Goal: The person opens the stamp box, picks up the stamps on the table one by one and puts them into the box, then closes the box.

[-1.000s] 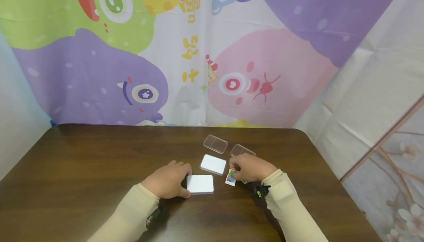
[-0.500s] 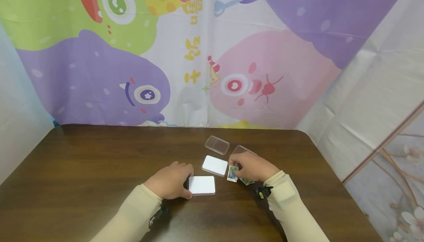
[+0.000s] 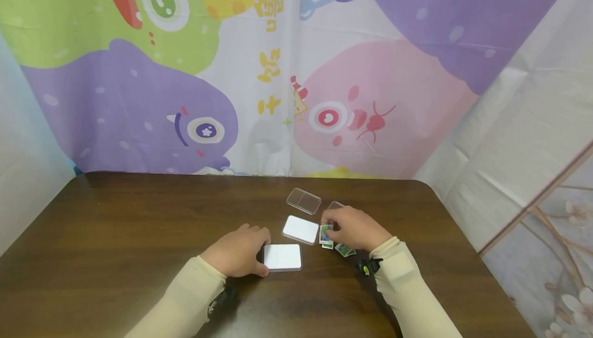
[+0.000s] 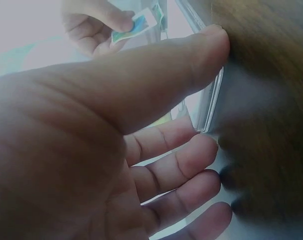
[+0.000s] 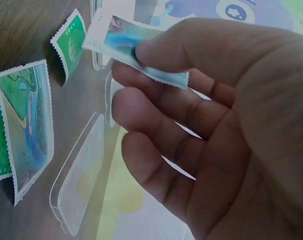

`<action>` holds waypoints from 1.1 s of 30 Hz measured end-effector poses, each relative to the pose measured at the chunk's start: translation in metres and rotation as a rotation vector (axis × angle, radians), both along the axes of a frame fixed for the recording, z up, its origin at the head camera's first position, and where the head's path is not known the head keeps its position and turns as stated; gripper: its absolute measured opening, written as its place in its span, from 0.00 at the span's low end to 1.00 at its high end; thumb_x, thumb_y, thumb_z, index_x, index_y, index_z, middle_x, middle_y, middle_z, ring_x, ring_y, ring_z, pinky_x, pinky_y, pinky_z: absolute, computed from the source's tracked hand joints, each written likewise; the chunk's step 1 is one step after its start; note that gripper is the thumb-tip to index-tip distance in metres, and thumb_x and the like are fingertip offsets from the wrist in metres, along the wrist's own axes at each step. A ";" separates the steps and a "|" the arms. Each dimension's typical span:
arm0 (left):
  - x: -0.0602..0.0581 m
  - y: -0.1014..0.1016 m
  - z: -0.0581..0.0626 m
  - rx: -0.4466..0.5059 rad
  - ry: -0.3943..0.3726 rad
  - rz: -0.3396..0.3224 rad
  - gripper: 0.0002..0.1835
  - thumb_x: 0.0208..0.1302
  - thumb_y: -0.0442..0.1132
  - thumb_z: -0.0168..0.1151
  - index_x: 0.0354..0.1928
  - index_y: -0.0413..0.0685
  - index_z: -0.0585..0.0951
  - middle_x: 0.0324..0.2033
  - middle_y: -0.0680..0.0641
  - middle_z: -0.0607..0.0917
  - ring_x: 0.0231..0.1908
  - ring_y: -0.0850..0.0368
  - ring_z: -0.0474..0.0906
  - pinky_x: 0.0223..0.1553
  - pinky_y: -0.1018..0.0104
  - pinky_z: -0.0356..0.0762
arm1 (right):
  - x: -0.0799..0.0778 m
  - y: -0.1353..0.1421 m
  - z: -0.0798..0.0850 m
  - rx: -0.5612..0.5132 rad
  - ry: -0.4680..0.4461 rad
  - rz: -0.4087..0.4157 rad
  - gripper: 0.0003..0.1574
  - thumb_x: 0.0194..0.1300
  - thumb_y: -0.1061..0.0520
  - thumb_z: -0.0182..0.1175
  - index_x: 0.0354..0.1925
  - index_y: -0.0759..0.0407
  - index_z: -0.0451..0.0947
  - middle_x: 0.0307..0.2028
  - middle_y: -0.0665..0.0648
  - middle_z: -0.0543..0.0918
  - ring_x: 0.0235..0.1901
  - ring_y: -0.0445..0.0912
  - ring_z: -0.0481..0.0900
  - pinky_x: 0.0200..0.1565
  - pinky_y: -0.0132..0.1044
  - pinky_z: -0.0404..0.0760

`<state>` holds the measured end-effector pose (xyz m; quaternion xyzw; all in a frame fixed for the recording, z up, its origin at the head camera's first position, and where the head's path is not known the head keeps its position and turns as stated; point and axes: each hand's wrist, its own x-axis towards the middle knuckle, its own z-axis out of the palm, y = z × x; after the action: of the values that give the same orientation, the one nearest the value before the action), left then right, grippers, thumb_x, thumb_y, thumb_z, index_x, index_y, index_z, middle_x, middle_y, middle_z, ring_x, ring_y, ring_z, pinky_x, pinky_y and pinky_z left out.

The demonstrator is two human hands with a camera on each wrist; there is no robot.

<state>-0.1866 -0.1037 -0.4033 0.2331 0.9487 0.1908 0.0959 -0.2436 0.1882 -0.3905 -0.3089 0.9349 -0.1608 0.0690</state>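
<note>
My right hand (image 3: 354, 227) pinches a postage stamp (image 5: 136, 50) between thumb and index finger, a colourful picture with a perforated white edge. Under it, in the head view, another stamp (image 3: 327, 246) lies on the table. A small overlapping group of stamps (image 3: 345, 250) is just below the hand; the right wrist view shows these as a picture stamp (image 5: 29, 125) over a green one. My left hand (image 3: 238, 253) holds the left end of a flat clear case with a white insert (image 3: 282, 257), thumb at its near edge and index finger at its far edge.
A second clear case with a white insert (image 3: 300, 229) lies just beyond. Behind it is a clear lid (image 3: 303, 201) on the brown table (image 3: 153, 214). Another clear lid (image 3: 335, 205) is mostly hidden by the right hand. A cartoon cloth (image 3: 264, 142) hangs at the back.
My right hand has drawn the stamp slightly away from me, up in the head view. The stamp under it and the group below the hand show more now. The left hand stays put.
</note>
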 end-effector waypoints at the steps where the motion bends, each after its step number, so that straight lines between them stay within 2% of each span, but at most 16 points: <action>1: 0.000 0.000 0.000 0.001 0.002 -0.001 0.26 0.50 0.48 0.83 0.45 0.48 0.79 0.39 0.51 0.82 0.42 0.51 0.73 0.48 0.50 0.76 | 0.000 0.000 0.000 -0.006 0.001 -0.013 0.06 0.70 0.57 0.66 0.36 0.47 0.79 0.27 0.42 0.78 0.22 0.36 0.73 0.29 0.35 0.75; 7: 0.000 0.003 0.001 -0.001 0.008 -0.004 0.25 0.50 0.47 0.83 0.44 0.49 0.78 0.38 0.52 0.81 0.41 0.53 0.72 0.46 0.52 0.75 | -0.001 0.003 0.001 -0.020 0.034 -0.078 0.05 0.69 0.58 0.65 0.36 0.48 0.79 0.29 0.43 0.79 0.21 0.37 0.74 0.27 0.35 0.76; 13: 0.001 0.004 0.001 -0.004 0.008 -0.006 0.25 0.50 0.47 0.83 0.44 0.48 0.78 0.37 0.52 0.81 0.41 0.52 0.73 0.46 0.51 0.75 | -0.002 0.003 0.000 -0.021 0.087 -0.098 0.08 0.65 0.60 0.64 0.32 0.48 0.76 0.24 0.43 0.75 0.21 0.38 0.71 0.27 0.36 0.73; 22: 0.001 0.003 -0.001 -0.002 0.014 -0.007 0.25 0.50 0.47 0.83 0.44 0.48 0.78 0.37 0.52 0.81 0.41 0.52 0.73 0.47 0.52 0.75 | -0.002 0.001 -0.001 -0.045 0.126 -0.120 0.09 0.65 0.59 0.63 0.30 0.46 0.75 0.23 0.42 0.75 0.20 0.37 0.71 0.26 0.36 0.73; 28: 0.002 0.002 -0.001 0.006 0.004 -0.006 0.25 0.50 0.47 0.83 0.44 0.48 0.78 0.37 0.52 0.81 0.41 0.52 0.73 0.46 0.52 0.75 | -0.001 -0.002 -0.001 -0.077 0.134 -0.126 0.08 0.66 0.58 0.63 0.31 0.46 0.77 0.23 0.42 0.77 0.19 0.37 0.72 0.25 0.36 0.73; 33: 0.001 0.000 -0.001 0.015 0.010 -0.002 0.25 0.50 0.46 0.83 0.44 0.48 0.78 0.37 0.52 0.81 0.40 0.52 0.72 0.46 0.52 0.75 | -0.002 -0.006 -0.001 -0.168 0.067 -0.135 0.04 0.67 0.58 0.64 0.35 0.48 0.80 0.26 0.43 0.79 0.23 0.39 0.74 0.27 0.36 0.76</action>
<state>-0.1852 -0.1037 -0.4040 0.2358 0.9475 0.1968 0.0894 -0.2455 0.1821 -0.3915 -0.2550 0.9386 -0.2326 0.0006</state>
